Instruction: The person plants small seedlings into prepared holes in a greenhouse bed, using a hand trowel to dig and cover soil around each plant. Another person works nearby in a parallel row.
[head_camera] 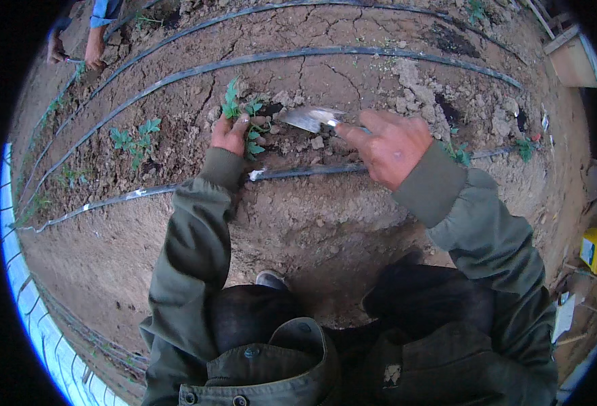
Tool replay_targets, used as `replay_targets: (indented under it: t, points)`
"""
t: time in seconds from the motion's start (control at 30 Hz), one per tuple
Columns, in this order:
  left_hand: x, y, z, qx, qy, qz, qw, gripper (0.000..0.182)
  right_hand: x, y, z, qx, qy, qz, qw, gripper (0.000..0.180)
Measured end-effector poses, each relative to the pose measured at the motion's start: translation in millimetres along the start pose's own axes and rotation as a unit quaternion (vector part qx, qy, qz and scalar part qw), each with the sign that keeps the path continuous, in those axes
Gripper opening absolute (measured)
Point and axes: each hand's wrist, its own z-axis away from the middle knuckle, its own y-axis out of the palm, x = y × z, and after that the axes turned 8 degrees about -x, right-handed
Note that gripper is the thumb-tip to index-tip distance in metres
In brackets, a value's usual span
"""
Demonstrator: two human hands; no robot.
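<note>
My left hand (232, 133) is closed around a small leafy green seedling (231, 101), low over the loose soil. To its right, my right hand (392, 144) grips a hand trowel (308, 119), whose metal blade points left towards the seedling. The handle is mostly hidden in my fingers. Crumbled soil and clods (317, 142) lie under the blade, beside a small dark patch. A black drip irrigation hose (308, 171) runs just below both hands. Another seedling (137, 143) stands in the soil to the left.
More hoses (298, 53) curve across the cracked bed. Small plants (461, 154) grow at the right along the near hose. A co-worker's hands (94, 49) are low over the soil at upper left. A yellow container (595, 249) lies at the far right, and a wooden box (574, 61) at upper right.
</note>
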Motion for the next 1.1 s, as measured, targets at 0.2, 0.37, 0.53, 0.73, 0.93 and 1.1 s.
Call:
replay_targets:
  t: [0.2, 0.37, 0.53, 0.73, 0.93, 1.1]
  points:
    - [6, -2, -2, -0.004, 0.018, 0.022, 1.000, 0.031, 12, 11, 2, 0.037, -0.036, 0.000, 0.999, 0.040]
    - [8, -10, 0, -0.023, 0.003, 0.045, 0.999, 0.033, 7, 1, -3, 0.014, -0.035, 0.007, 0.999, 0.041]
    - [21, 1, 13, -0.004, 0.107, -0.042, 0.993, 0.032, 0, 7, -4, 0.053, -0.016, -0.012, 0.998, 0.042]
    - [-7, 13, 47, 0.015, 0.320, -0.412, 0.853, 0.039, -18, -1, -77, -0.057, 0.010, -0.142, 0.988, 0.035]
    - [-9, 18, 54, 0.065, 0.342, -0.456, 0.819, 0.038, 4, 57, -137, -0.067, -0.110, -0.112, 0.985, 0.032]
    - [1, 3, 48, 0.013, 0.336, -0.384, 0.860, 0.034, -11, 37, -131, -0.031, -0.168, -0.088, 0.981, 0.033]
